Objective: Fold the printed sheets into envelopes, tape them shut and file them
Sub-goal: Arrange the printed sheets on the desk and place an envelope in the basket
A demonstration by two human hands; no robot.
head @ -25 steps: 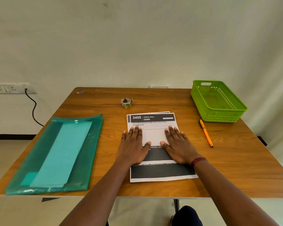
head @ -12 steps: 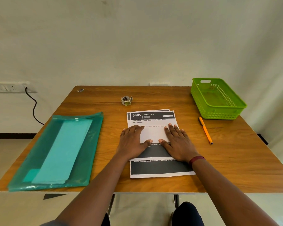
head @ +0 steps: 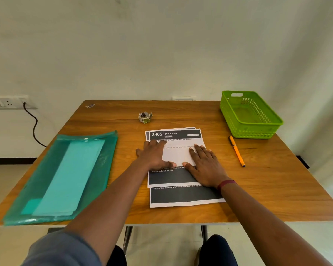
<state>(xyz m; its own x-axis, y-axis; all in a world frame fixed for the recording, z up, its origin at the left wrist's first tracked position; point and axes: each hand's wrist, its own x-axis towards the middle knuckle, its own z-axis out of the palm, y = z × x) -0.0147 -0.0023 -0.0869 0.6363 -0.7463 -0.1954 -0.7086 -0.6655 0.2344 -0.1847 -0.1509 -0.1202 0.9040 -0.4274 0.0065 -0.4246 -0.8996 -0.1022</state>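
Printed sheets point(head: 181, 196) lie stacked in the middle of the wooden table point(head: 267, 189). The top sheet point(head: 178, 156) has its lower part folded up, showing a blank white back. My left hand point(head: 152, 156) lies flat on the fold's left side, fingers spread over the sheet's left edge. My right hand point(head: 206, 166) presses flat on the fold's right side. A small tape roll point(head: 145, 117) sits behind the sheets. A teal plastic folder point(head: 65, 175) lies at the left.
A green plastic basket point(head: 248, 116) stands at the back right corner. An orange pen point(head: 236, 151) lies between basket and sheets. A wall socket with a black cable point(head: 34, 129) is left of the table.
My left hand has slid leftward along the fold to the sheet's left edge. My right hand has stayed pressed on the right side. The view has shifted slightly.
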